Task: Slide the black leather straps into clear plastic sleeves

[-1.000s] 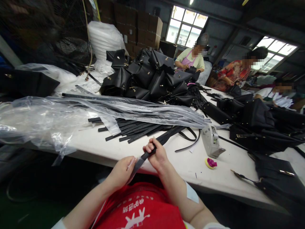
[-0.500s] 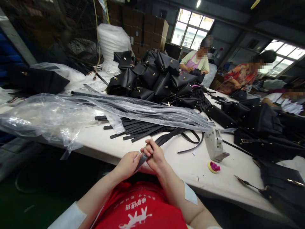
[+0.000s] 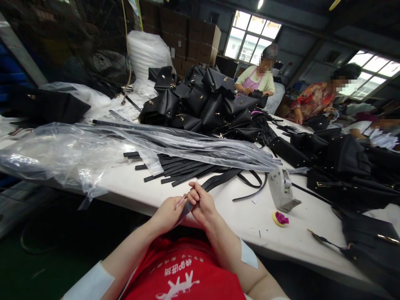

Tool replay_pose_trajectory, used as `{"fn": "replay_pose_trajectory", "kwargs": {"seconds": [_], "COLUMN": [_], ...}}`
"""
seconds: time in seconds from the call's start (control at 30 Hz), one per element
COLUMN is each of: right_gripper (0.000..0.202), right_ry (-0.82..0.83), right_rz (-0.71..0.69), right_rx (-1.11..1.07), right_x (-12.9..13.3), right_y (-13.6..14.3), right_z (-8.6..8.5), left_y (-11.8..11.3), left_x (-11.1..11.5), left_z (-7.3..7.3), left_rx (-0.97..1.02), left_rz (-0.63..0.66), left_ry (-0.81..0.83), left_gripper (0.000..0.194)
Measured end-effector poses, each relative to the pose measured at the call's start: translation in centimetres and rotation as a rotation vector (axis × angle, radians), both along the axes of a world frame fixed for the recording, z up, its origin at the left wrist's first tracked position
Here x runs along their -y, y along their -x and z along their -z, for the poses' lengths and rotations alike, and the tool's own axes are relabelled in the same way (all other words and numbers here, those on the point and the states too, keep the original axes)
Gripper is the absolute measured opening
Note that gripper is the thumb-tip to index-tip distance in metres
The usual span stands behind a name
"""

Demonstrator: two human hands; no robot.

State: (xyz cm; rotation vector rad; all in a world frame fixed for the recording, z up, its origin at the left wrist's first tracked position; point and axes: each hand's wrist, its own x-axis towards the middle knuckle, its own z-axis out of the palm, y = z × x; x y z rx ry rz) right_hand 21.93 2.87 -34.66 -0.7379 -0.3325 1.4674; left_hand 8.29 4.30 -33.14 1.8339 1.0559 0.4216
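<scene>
Over the table's front edge, my left hand [image 3: 167, 214] is closed on a clear plastic sleeve [image 3: 185, 212] with dark strap showing inside it. My right hand [image 3: 202, 206], close beside it, has its fingers curled round the black strap [image 3: 220, 179] where it meets the sleeve. From there the strap runs back across the table; its part inside my fingers is hidden. Just beyond my hands lies a bundle of bare black straps [image 3: 175, 168]. Behind that stretches a long pile of straps in clear sleeves [image 3: 200, 146].
Black bags [image 3: 200, 100] are heaped behind the straps, with more bags [image 3: 343, 156] at right. A tape dispenser [image 3: 283, 189] and a yellow tape roll with purple pieces [image 3: 280, 218] stand right of my hands. Loose plastic [image 3: 68, 146] covers the left. Several co-workers are across the table.
My hands have shifted only slightly and keep their hold on the strap and sleeve. Across the table, the co-worker in the patterned top has lowered a hand towards the tabletop.
</scene>
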Motion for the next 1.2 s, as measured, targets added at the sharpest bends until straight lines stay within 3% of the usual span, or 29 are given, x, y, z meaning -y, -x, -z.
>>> {"fn": "replay_pose_trajectory", "kwargs": {"seconds": [0.17,0.23,0.3,0.47,0.57,0.67,0.73,0.8,0.9,1.0,1.13,1.2], "right_gripper": [0.012,0.014,0.016,0.021,0.021,0.017,0.016,0.017,0.022,0.021,0.017,0.017], "right_ry": [0.004,-0.014,-0.02,-0.019,0.019,0.028,-0.05,-0.171,-0.34,-0.425,-0.462,-0.508], "right_rz": [0.233,0.268,0.234,0.041,0.01,0.109,0.133,0.087,-0.05,-0.136,0.037,0.063], "right_rx": [-0.053,-0.07,-0.072,-0.045,-0.03,-0.047,-0.029,0.024,0.148,0.251,0.209,0.23], "right_x": [-1.4,-1.9,-1.8,-0.4,-0.4,-1.3,-2.1,-2.8,-3.4,-4.5,-6.1,-6.3], "right_y": [-7.2,-8.4,-7.2,-0.9,-1.4,-4.3,-5.3,-4.9,-3.3,-4.2,-8.5,-9.2], "right_z": [-1.8,-2.3,-2.2,-0.4,-0.2,-1.8,-4.0,-7.0,-12.2,-18.2,-26.8,-29.9], "left_y": [1.8,1.8,1.2,-0.2,-0.1,-0.1,-0.5,-1.3,-2.4,-2.8,-2.9,-3.1], "left_x": [-0.1,-0.3,-0.6,-0.4,0.0,0.0,-0.7,-1.8,-3.3,-3.9,-4.2,-4.5], "left_z": [0.6,0.7,0.6,0.3,0.3,-0.5,-2.1,-4.6,-9.2,-12.8,-15.5,-16.7], "left_rx": [-0.094,-0.093,-0.075,-0.02,-0.04,-0.048,-0.027,0.03,0.209,0.328,0.324,0.377], "left_rz": [0.031,0.019,0.005,0.022,0.011,0.004,-0.012,-0.032,-0.063,-0.07,-0.075,-0.079], "left_ry": [0.023,0.012,-0.013,-0.024,-0.074,-0.083,-0.109,-0.179,-0.234,-0.234,-0.335,-0.359], "left_gripper": [0.052,0.052,0.051,0.049,0.049,0.052,0.054,0.054,0.05,0.048,0.051,0.052]}}
